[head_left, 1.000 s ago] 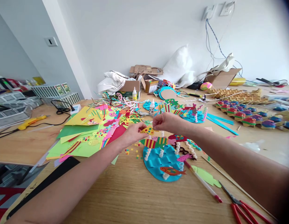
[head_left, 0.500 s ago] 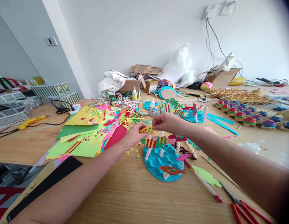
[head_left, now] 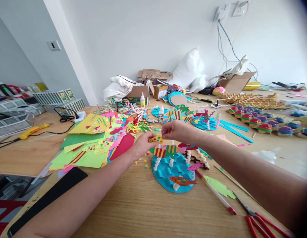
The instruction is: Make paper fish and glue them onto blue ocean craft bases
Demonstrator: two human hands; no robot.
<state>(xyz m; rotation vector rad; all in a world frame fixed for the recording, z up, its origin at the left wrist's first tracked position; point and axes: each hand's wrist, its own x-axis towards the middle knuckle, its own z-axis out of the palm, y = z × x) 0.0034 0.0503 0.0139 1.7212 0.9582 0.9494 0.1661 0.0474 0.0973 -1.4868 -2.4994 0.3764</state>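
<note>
A small yellow paper fish [head_left: 156, 139] with coloured dots is pinched in my left hand [head_left: 143, 144]. At the fish's right end, my right hand [head_left: 173, 130] has its thumb and fingertips pressed together; whether they grip the fish or a tiny piece on it is hard to make out. Just below both hands lies a round blue base [head_left: 157, 177] with wavy blue strips and white twisted stems. Striped paper fish [head_left: 165, 151] stand along its far edge, and an orange fish [head_left: 182, 181] sits at its near side.
Stacked coloured paper [head_left: 81, 155] lies left, beside a black phone-like slab [head_left: 49, 201]. On the right are a red-capped pen [head_left: 216, 193], a light green paper fish [head_left: 219, 186] and red-handled scissors [head_left: 255, 215]. Glue bottles [head_left: 161, 113], finished bases [head_left: 206, 124] and painted egg cartons [head_left: 263, 120] stand farther back.
Both hands stay at nearly the same spot with the yellow fish between them. Only a very slight shift of the view shows.
</note>
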